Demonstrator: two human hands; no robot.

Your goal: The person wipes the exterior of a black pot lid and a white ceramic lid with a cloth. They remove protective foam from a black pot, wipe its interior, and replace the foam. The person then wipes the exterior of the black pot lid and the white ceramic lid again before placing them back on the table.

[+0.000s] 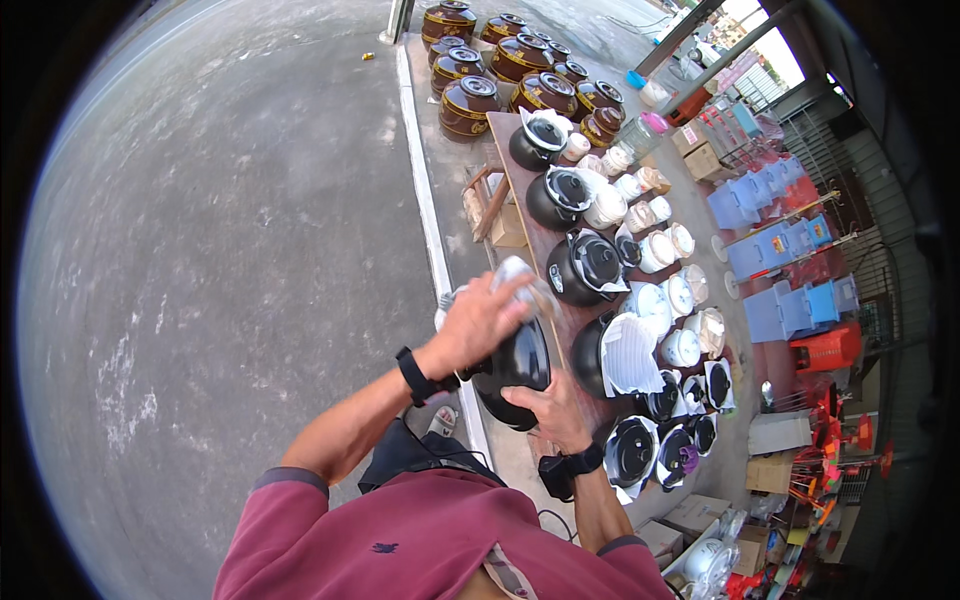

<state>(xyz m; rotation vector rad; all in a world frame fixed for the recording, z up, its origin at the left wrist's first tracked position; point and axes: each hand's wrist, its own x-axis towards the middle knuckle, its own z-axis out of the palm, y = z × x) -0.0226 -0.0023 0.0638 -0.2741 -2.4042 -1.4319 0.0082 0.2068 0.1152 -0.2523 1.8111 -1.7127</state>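
Observation:
A glossy black clay pot [499,397] is held tilted in front of my body, beside the near edge of the table. My right hand [559,412] grips its side, thumb lying over the dark surface. Over the pot's far part my left hand [480,319] holds a pale cloth [516,271], blurred by motion. That hand and the cloth hide part of the pot. On the table, just past the held pot, stands another black pot [589,360] partly covered by a white foam sheet [634,352].
The brown table [517,199] bears a row of lidded black pots [551,202] and white lidded jars [649,300]. Brown glazed urns [469,109] stand at its far end. Black lidded casseroles [630,450] sit at right, near cardboard boxes [697,514]. Blue plastic bins [776,251] lie beyond.

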